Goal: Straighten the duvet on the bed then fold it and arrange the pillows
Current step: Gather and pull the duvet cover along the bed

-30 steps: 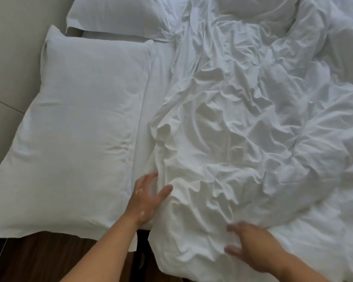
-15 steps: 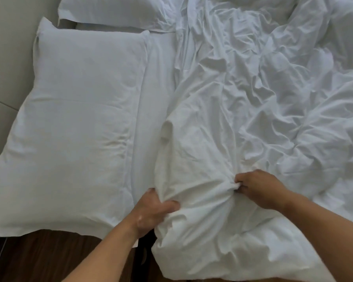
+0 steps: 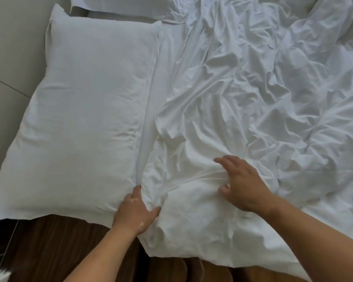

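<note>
A crumpled white duvet [image 3: 273,98] covers the middle and right of the bed. Its near left corner hangs over the bed's edge. My left hand [image 3: 135,212] grips that corner's edge, fingers tucked into the fabric, right beside the near corner of a large white pillow [image 3: 86,119]. My right hand [image 3: 243,186] rests on the duvet with fingers spread, and creases gather between its thumb and fingers. A second white pillow [image 3: 130,7] lies at the top, cut off by the frame.
A strip of white bedsheet [image 3: 165,58] shows between the large pillow and the duvet. A beige padded headboard [image 3: 8,58] runs along the left. Dark wooden floor [image 3: 59,251] lies below the bed's near edge.
My right hand let go of the bunch of duvet it was gripping and spread its fingers flat on the fabric. My left hand keeps its hold on the duvet edge.
</note>
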